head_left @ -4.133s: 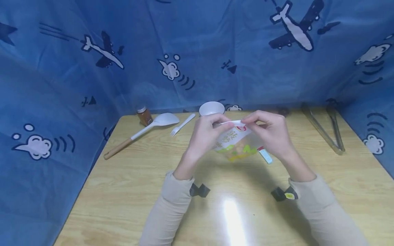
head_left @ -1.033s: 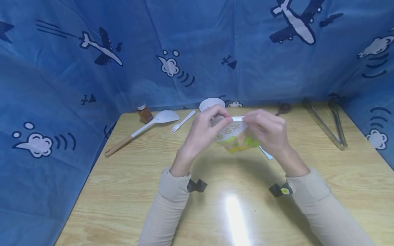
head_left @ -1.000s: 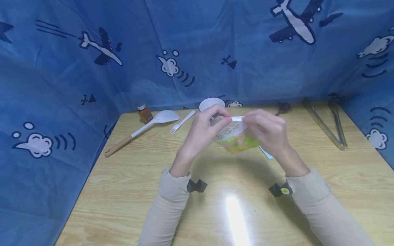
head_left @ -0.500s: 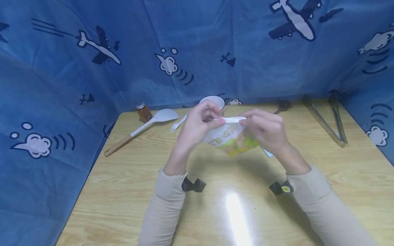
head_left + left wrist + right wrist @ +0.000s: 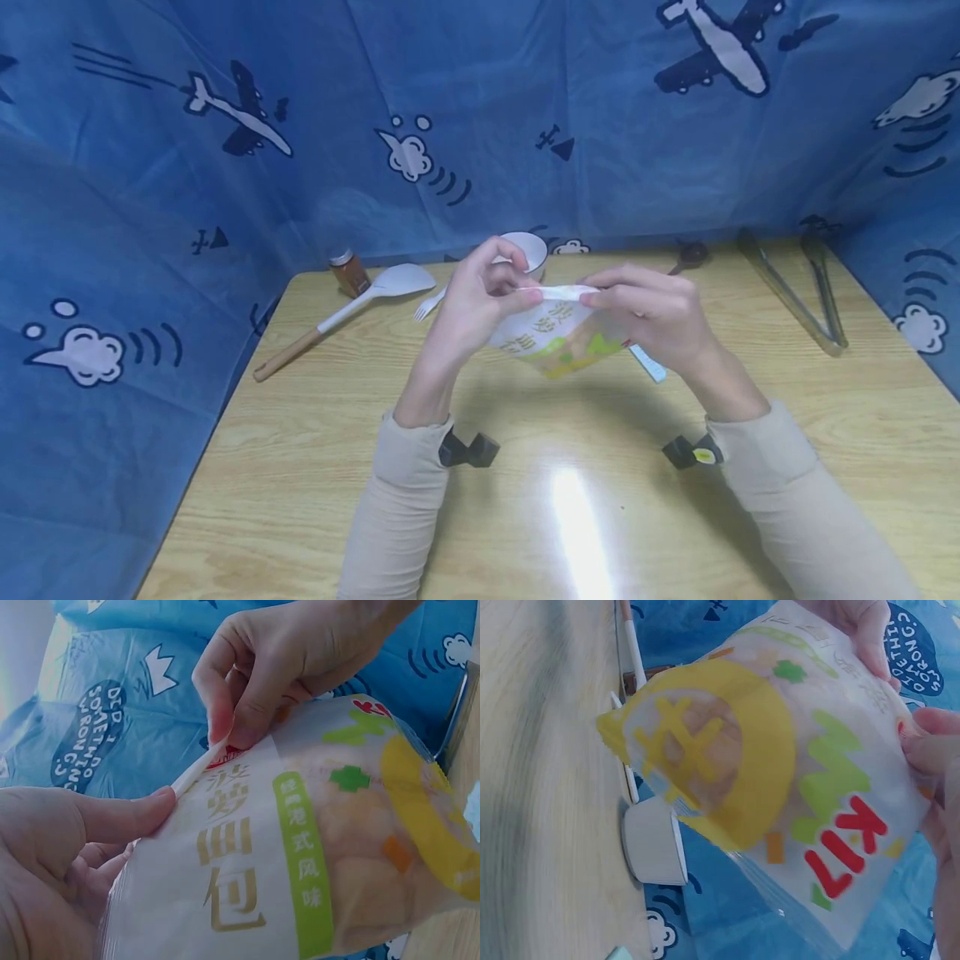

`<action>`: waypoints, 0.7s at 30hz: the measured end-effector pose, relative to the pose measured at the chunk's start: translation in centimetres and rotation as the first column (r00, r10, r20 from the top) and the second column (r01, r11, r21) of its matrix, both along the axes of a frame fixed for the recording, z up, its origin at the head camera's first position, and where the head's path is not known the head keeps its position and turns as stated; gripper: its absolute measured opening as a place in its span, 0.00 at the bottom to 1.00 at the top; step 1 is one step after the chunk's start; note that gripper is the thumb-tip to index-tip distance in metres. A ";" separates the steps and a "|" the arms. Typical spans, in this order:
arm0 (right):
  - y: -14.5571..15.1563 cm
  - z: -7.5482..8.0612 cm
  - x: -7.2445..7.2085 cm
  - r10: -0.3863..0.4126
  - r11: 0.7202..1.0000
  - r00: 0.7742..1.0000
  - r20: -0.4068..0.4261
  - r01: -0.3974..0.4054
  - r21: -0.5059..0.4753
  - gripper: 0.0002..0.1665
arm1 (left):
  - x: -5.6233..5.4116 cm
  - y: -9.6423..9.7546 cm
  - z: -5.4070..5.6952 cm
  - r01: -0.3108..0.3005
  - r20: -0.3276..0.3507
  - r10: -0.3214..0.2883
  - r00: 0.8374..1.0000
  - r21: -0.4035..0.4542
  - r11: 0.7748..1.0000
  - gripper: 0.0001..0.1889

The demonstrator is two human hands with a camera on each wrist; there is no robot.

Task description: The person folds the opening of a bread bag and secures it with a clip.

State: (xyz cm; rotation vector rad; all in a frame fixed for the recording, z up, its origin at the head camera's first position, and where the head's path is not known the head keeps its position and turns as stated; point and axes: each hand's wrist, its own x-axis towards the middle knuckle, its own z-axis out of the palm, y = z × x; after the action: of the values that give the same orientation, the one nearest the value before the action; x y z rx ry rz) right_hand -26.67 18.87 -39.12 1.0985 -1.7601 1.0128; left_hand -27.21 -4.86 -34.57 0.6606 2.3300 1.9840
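The left hand (image 5: 472, 308) and right hand (image 5: 660, 312) both pinch the bag's (image 5: 551, 337) top edge over the table (image 5: 300, 467), nearer than the bowl (image 5: 535, 250), and pinching just that edge should keep the food (image 5: 367, 892) inside unsquashed.

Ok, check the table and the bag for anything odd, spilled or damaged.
A tiny dark speck stands out against the pale table, near side; too small to identify. No spill shows. The bag hangs tilted, pinched along its top by the left hand and right hand; whether it's torn there, I can't tell.
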 end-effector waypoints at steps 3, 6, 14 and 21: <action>0.3 0.3 0.3 0.019 0.999 0.993 0.120 -0.023 0.030 0.16 | 0.0 -0.1 0.0 0.001 -0.010 -0.001 1.000 0.003 1.000 0.17; 0.3 0.7 0.9 0.029 0.999 0.928 0.370 -0.034 0.006 0.16 | 0.1 0.0 0.0 -0.008 -0.030 0.008 1.000 0.005 1.000 0.18; -0.3 1.9 1.7 0.003 0.999 0.554 0.833 0.027 -0.022 0.19 | 0.4 0.3 0.1 -0.039 -0.079 0.035 0.996 -0.050 0.998 0.17; 0.1 1.7 1.4 -0.019 0.996 0.486 0.874 0.086 -0.026 0.13 | 0.3 0.2 -0.1 -0.034 -0.102 0.030 0.994 -0.042 0.999 0.16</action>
State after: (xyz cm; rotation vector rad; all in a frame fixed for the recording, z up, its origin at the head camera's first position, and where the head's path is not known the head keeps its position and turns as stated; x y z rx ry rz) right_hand -25.29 18.95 -37.37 0.4247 -2.4942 1.7858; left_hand -26.90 -4.67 -34.63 0.7436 2.4488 1.9501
